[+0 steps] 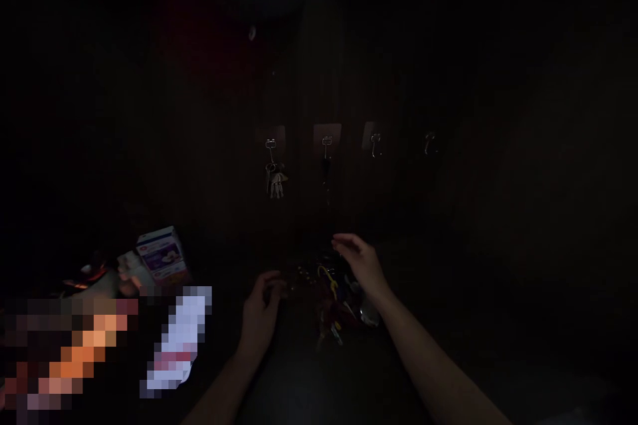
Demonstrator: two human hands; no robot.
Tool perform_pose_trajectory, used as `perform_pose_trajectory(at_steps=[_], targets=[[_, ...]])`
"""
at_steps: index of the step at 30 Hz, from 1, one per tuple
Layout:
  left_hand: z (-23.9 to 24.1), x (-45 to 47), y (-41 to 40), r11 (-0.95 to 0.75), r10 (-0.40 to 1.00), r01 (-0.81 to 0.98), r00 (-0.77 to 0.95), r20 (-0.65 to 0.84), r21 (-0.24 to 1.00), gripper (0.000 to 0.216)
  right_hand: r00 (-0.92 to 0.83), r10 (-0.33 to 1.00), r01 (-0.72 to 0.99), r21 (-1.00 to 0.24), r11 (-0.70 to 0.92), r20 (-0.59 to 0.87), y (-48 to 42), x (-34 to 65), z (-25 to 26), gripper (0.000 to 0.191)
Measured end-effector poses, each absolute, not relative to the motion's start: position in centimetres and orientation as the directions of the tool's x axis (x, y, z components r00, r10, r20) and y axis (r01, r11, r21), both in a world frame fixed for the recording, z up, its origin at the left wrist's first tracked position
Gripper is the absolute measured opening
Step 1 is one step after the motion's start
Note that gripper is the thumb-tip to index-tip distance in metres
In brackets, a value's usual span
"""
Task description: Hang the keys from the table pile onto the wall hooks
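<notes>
left hand and right hand open, apart, empty; left just beside key pile, right over its far edge; keys hanging on far hook; box left.

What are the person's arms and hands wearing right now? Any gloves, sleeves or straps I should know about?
The left hand and right hand wear no gloves. The left forearm and right forearm are bare, with no sleeve in view. No watch, strap or cable shows at either wrist, though the dim light could hide small details.
</notes>
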State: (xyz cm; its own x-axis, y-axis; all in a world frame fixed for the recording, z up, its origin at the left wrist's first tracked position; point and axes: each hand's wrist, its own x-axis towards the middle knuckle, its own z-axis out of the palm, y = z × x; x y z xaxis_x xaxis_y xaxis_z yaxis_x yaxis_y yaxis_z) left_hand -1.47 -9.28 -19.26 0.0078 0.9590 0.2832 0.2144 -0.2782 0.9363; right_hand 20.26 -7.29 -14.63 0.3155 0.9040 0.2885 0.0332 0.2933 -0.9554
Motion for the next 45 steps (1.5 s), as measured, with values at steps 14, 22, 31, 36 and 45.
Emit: perform_pose_trajectory(at_steps=[14,22,31,36,45], targets=[[-18.7,-3.4,-8.3,-0.276,0.944,0.424,-0.050,0.326,0.863,0.024,-0.190,0.865,0.692,-0.561,0.454,0.464,-8.8,19.8,-17.7,0.023],[-17.6,-4.6,-9.1,-0.337,0.941,0.751,0.261,0.213,0.568,0.022,-0.308,0.848,0.733,-0.461,0.500,0.430,-9.0,19.7,-17.8,0.025],[-18.3,-3.9,-8.9,-0.344,0.938,0.704,0.286,0.195,0.621,0.013,-0.367,0.815,0.703,-0.440,0.559,0.449,-9.0,19.4,-18.1,0.023],[-18.1,-3.5,-9.0,-0.349,0.936,0.670,0.282,0.211,0.655,0.010,-0.384,0.788,0.682,-0.427,0.593,0.481,-9.5,18.6,-17.7,0.023],[-17.5,-2.8,-9.3,-0.372,0.920,0.584,0.332,0.206,0.721,0.015,-0.488,0.779,0.667,-0.407,0.624,0.394,-10.0,16.9,-17.9,0.029]])
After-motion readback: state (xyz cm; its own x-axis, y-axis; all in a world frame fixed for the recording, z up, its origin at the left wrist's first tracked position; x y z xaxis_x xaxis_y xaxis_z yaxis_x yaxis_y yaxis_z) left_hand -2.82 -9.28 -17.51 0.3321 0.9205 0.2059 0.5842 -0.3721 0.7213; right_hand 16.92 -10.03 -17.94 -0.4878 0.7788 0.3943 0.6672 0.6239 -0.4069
